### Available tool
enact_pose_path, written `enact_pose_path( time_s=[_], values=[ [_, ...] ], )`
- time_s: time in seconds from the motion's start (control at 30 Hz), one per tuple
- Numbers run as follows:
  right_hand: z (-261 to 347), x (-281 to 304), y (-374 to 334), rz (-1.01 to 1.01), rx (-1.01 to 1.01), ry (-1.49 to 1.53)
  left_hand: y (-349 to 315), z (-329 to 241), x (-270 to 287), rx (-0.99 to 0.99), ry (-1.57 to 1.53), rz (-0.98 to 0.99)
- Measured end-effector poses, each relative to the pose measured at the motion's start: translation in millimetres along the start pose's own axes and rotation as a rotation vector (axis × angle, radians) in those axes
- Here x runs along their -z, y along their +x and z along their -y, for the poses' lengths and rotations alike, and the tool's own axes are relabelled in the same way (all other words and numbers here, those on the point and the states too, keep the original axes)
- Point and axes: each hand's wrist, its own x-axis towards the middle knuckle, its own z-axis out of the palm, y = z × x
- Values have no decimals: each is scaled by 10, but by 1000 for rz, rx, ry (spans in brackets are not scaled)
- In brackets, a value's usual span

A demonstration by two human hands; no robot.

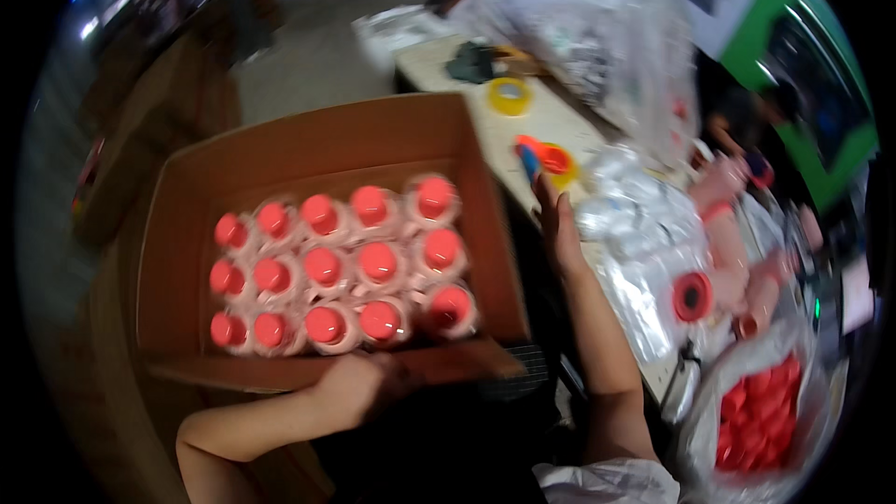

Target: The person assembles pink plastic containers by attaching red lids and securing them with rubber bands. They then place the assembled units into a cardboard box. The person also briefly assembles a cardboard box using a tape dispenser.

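Observation:
Right in front of me is an open cardboard box (pixel 308 135), holding rows of clear pinkish bottles (pixel 322 294) with red caps. At its near edge my left hand (pixel 359 387) is closed on the box wall; its fingertips are partly hidden. My right hand (pixel 557 229) reaches over the table just beyond the box's right side, fingers stretched out and somewhat blurred. Close to its fingertips lies a tape dispenser (pixel 530 157) in orange and blue, with a yellow tape roll. Nothing shows in that hand.
On the pale table (pixel 439 70) lie another yellow tape roll (pixel 509 96), clear plastic bags (pixel 639 224) and loose pink bottles (pixel 723 243). A bag of red caps (pixel 761 411) stands at lower right. Another person (pixel 747 121) works at far right. Brown cartons (pixel 154 103) stand left.

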Motion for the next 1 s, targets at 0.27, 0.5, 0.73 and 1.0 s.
enact_pose_path(
  time_s=[0.27, 0.5, 0.73, 1.0],
  values=[
    [-1723, -1958, -256, 655, 403, -1274, -469, 464, 194, -121, -342, -69],
    [-1404, -2016, -202, 610, 381, -852, 339, 2674, 521, 576, 354, -795],
    [-1109, -2839, 215, 912, 587, -1141, -954, 2067, -503, 569, -44, -69],
    [-1747, -3329, 381, 832, 451, -1191, -2577, 2367, 456, 1710, 21, 150]
  ],
)
